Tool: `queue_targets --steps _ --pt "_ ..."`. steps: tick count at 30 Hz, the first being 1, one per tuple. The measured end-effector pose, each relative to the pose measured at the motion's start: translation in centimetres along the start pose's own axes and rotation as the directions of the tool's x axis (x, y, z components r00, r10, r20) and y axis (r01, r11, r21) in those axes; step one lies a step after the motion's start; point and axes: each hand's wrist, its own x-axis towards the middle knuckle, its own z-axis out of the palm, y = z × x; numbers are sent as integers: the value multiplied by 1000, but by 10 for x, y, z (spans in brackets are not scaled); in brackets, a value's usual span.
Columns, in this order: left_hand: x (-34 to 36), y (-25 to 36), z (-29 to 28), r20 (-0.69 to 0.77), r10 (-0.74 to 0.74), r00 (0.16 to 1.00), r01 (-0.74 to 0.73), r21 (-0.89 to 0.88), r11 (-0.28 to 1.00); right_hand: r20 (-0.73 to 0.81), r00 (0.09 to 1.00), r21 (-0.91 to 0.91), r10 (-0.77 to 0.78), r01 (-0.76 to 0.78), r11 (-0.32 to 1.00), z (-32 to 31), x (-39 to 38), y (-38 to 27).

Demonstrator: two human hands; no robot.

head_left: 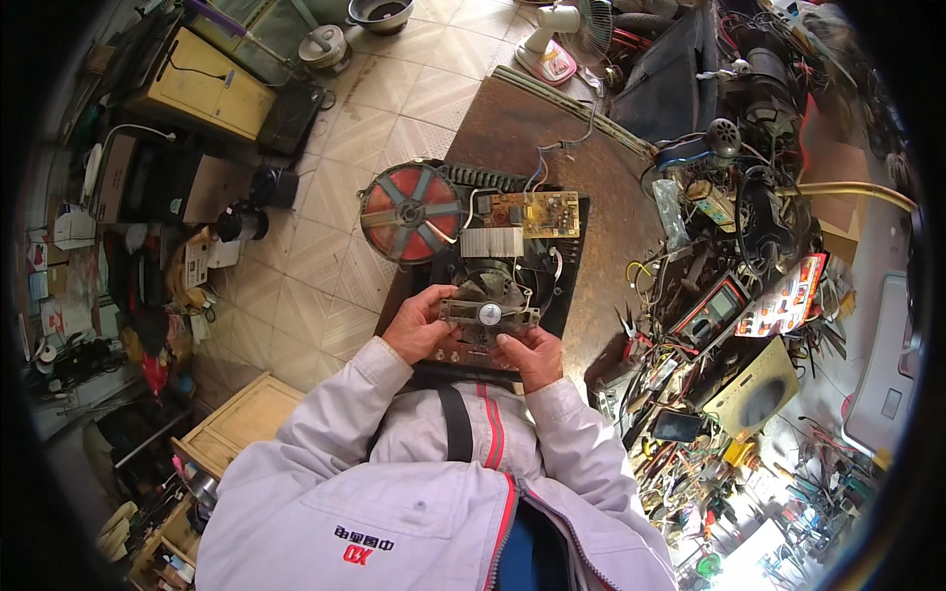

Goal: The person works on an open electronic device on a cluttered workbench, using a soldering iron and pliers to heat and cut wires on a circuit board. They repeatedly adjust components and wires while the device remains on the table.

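A narrow dark panel (461,315) with a round silver disc in its middle is held level between my hands. My left hand (419,323) pinches its left end, and my right hand (533,358) grips the right end with the thumb on the near side. Beneath and beyond it lies an opened induction cooker (572,281) in a black casing. Inside are a yellow-brown circuit board (550,214), a finned metal heat sink (492,242) and a dark fan (490,284), partly covered by the panel. The red and grey round coil (411,212) hangs over the casing's far left edge.
The cooker sits on a worn brown tabletop (616,236). To the right are a multimeter (711,307), pliers (631,330), a speaker (759,394), a phone-like black slab (678,426) and tangled wires. A wooden drawer (241,419) juts out at left. A small fan (548,44) stands beyond.
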Motion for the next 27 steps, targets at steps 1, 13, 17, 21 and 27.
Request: queue_targets --steps 1,13,17,21,27 --pt "5 -5 -4 10 18 1000 -18 4 1000 -48 999 54 -4 7 999 -2 -2 0" --pt "12 12 -13 154 -60 986 48 80 996 265 687 -801 -677 548 243 -19 -3 -29" --pt "8 40 11 186 19 982 -38 99 994 392 623 -823 -677 566 44 -24 -25 -61" --pt "-3 61 31 334 148 931 -197 116 974 427 579 -821 -695 570 -29 -32 -61 -92" --pt "-29 68 15 169 154 974 -168 73 983 350 581 -858 -735 514 -3 -42 -75 -99"
